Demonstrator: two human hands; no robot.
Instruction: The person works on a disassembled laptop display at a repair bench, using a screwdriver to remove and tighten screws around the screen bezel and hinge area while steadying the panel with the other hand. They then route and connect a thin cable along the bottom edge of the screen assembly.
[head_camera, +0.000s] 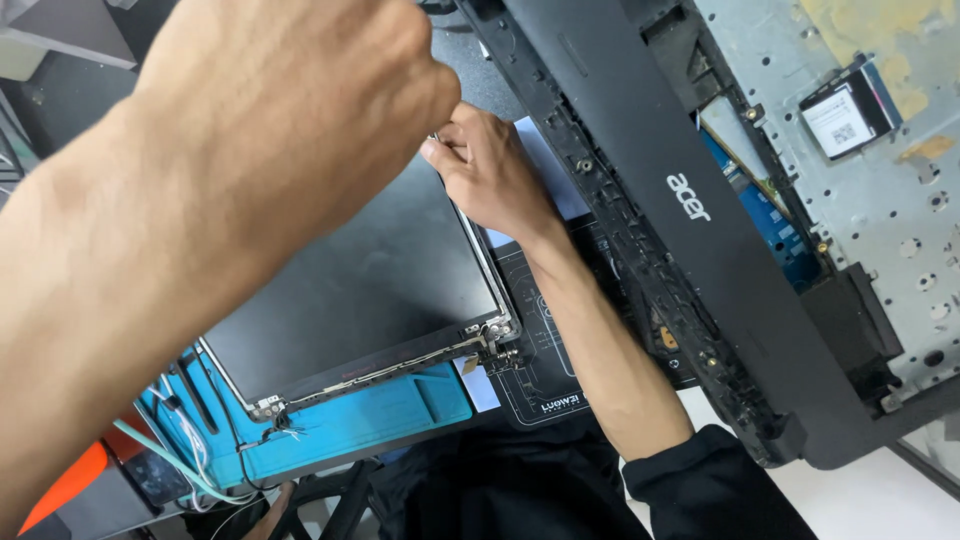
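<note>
A dark laptop display panel (370, 290) lies face up on a blue mat (380, 420), with a metal hinge at each near corner. My right hand (487, 175) reaches in from the lower right and pinches the panel's far right corner between its fingertips. My left hand (300, 90) is very close to the camera, curled into a fist just above that same corner and touching my right fingers. Whatever the fist holds is hidden. My left forearm covers the left part of the panel.
A black plastic laptop frame (640, 170) runs diagonally on the right. Past it lies a grey metal chassis (890, 210) with a small white-labelled card (845, 115). A black printed mat (545, 350) lies under my right forearm. Loose wires (180, 440) trail at the lower left.
</note>
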